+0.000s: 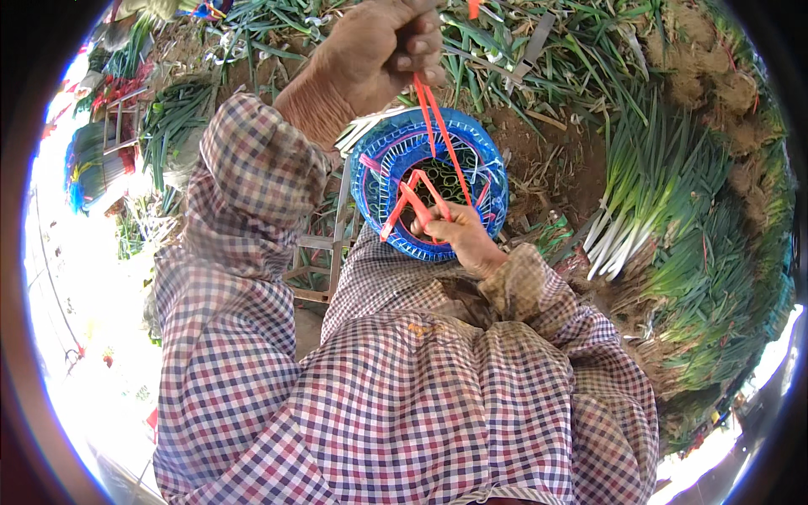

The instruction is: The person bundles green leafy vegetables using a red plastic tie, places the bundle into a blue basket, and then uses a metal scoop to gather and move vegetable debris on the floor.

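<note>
My left hand (385,57) is raised at the top of the view, its fingers closed around a red-orange plastic ribbon (447,137). From there the ribbon runs down in two strands to a round blue mesh piece (372,208). The blue rim carries pale stitching, and green tube-like ends (445,180) show in the dark opening at its middle. Over the near side of the opening, my right hand (464,233) grips folded lengths of the same ribbon. The mesh piece stands in front of my checked trouser leg. What lies beneath it is hidden.
Scallions with white stems (622,243) lie in a large heap on the right. Loose green leaves cover the ground ahead, with a flat metal blade (536,44) among them. A frame with crossbars (315,242) stands left of the mesh piece. Further scallion bundles (95,158) lie far left.
</note>
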Demonstrator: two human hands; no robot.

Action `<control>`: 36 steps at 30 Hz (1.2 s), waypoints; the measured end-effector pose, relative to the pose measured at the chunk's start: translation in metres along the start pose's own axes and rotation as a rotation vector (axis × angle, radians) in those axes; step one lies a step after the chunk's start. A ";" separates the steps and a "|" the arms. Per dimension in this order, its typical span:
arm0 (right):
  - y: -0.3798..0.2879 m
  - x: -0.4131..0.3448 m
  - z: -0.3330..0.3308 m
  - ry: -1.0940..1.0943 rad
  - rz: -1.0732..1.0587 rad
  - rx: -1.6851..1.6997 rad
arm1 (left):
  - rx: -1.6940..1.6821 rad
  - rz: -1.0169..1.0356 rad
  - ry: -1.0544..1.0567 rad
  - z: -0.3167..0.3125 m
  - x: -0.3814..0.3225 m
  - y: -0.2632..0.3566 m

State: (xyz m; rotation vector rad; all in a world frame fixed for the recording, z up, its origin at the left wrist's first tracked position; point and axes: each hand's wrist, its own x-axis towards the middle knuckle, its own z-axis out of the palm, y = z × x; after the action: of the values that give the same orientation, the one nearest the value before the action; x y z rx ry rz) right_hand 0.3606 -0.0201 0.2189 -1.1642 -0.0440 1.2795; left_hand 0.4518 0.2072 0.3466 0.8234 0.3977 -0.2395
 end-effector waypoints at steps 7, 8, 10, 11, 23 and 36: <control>-0.082 -0.088 0.000 0.083 0.034 0.051 | -0.009 -0.079 -0.126 -0.017 0.017 0.002; -0.086 -0.099 -0.003 0.167 0.006 0.010 | -0.001 -0.061 -0.136 -0.020 0.019 0.000; -0.092 -0.119 -0.006 0.317 -0.100 -0.038 | -0.002 -0.114 -0.169 -0.017 0.022 -0.002; -0.091 -0.127 -0.006 0.378 -0.178 -0.040 | -0.005 -0.142 -0.179 -0.017 0.025 -0.003; 0.003 -0.137 -0.108 0.872 0.529 -1.553 | 0.208 -0.268 -0.236 0.028 0.033 -0.053; -0.021 -0.066 -0.021 0.653 -0.482 0.312 | 1.539 0.065 -0.020 -0.073 0.014 -0.189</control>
State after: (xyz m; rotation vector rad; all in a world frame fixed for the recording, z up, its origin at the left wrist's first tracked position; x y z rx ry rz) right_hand 0.3644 -0.0797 0.2598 -1.1573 0.3278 0.4286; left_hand 0.3790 0.1367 0.1710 2.3332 0.0960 -0.4969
